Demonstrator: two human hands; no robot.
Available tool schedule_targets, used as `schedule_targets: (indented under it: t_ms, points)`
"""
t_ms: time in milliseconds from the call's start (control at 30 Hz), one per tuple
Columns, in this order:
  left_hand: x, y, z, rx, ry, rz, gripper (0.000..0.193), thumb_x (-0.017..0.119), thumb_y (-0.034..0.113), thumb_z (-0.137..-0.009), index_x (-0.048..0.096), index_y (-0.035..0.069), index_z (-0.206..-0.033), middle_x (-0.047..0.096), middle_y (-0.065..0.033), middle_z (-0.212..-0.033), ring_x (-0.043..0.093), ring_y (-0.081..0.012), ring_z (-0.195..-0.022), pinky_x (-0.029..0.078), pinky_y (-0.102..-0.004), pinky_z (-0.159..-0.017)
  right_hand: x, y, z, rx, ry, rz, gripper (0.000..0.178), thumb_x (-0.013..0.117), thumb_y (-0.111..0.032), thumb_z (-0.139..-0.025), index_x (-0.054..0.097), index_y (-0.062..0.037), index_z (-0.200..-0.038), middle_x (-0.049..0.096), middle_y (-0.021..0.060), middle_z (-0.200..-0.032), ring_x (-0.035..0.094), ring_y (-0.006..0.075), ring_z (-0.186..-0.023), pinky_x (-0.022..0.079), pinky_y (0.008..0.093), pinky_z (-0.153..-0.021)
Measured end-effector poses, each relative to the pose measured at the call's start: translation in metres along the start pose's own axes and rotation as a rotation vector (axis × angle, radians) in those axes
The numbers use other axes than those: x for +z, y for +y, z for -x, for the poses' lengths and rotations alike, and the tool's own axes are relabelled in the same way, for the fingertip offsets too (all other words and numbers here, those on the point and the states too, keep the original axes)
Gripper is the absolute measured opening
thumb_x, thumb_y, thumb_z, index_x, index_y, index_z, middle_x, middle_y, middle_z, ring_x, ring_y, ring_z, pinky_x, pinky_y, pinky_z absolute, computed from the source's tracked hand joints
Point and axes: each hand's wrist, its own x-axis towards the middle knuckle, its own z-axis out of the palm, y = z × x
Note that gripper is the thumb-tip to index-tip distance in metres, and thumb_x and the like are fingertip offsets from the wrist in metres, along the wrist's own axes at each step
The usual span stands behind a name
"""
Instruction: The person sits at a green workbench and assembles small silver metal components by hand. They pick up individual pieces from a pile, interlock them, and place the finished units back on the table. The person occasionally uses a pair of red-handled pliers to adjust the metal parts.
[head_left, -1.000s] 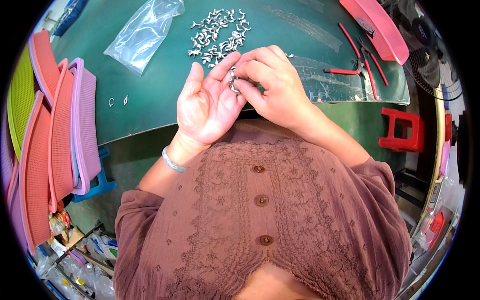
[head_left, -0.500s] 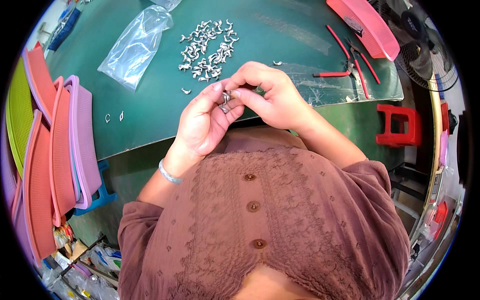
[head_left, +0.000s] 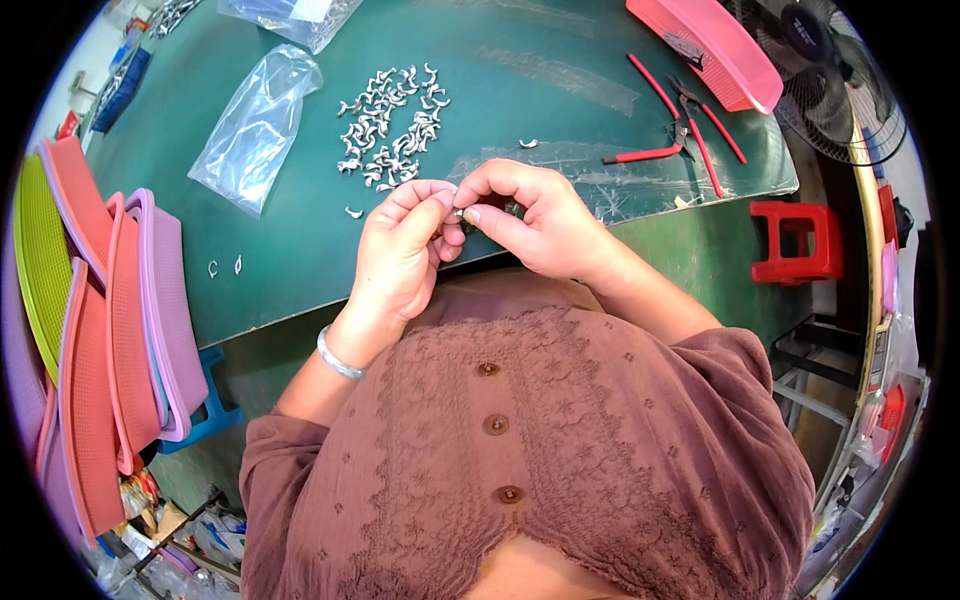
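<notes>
My left hand (head_left: 402, 245) and my right hand (head_left: 538, 222) meet over the near edge of the green table, thumbs and fingertips pinched together. Between them shows a bit of a small silver metal piece (head_left: 459, 212), mostly hidden by the fingers. Just beyond lies a loose pile of several curved silver metal pieces (head_left: 400, 140). One single curved piece (head_left: 354, 212) rests near my left fingers, another (head_left: 528, 144) past my right hand. Two small silver open-shaped parts (head_left: 238, 264) lie at the table's left side.
Red-handled pliers (head_left: 650, 156) and a second red-handled tool (head_left: 712, 135) lie at right, near a pink basket (head_left: 715, 60). A clear plastic bag (head_left: 255, 130) is at left. Stacked colored baskets (head_left: 120, 300) stand left; a red stool (head_left: 797, 243) and a fan (head_left: 835, 90) stand right.
My left fingers have curled in, and the silver piece that showed in them is now mostly covered. Both hands sit a little lower in the picture, and the whole view has shifted slightly.
</notes>
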Motion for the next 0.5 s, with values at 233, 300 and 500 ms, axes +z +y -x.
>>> schedule_targets:
  t_ms: [233,300,500]
  points:
    - [0.005,-0.005,-0.01,0.014,0.002,0.005,0.008,0.056,0.008,-0.084,0.056,0.002,-0.088,0.056,-0.002,-0.071,0.051,-0.0085,-0.058,0.04,-0.0198,-0.05,0.0,0.003,0.0,-0.021,0.094,0.047,0.008,0.057,0.003,-0.077,0.054,0.0015,-0.084,0.059,0.0058,-0.075,0.058,0.0084,-0.068,0.047,0.0223,-0.06]
    - [0.008,-0.005,-0.011,0.008,0.018,-0.005,0.008,0.056,0.008,-0.083,0.056,0.002,-0.089,0.056,-0.0021,-0.071,0.051,-0.0087,-0.058,0.04,-0.0199,-0.051,-0.002,0.005,0.0,-0.024,0.125,0.046,0.007,0.057,0.003,-0.077,0.054,0.0015,-0.084,0.059,0.0057,-0.074,0.058,0.0087,-0.067,0.047,0.0222,-0.059]
    - [0.014,-0.003,-0.018,-0.032,0.036,-0.012,0.012,0.057,0.01,-0.083,0.057,0.001,-0.092,0.056,-0.0031,-0.073,0.052,-0.0096,-0.06,0.041,-0.0204,-0.052,-0.018,0.017,-0.006,-0.102,0.241,0.242,0.01,0.059,0.0,-0.075,0.055,0.0005,-0.084,0.058,0.0081,-0.071,0.058,0.0114,-0.064,0.046,0.0235,-0.058]
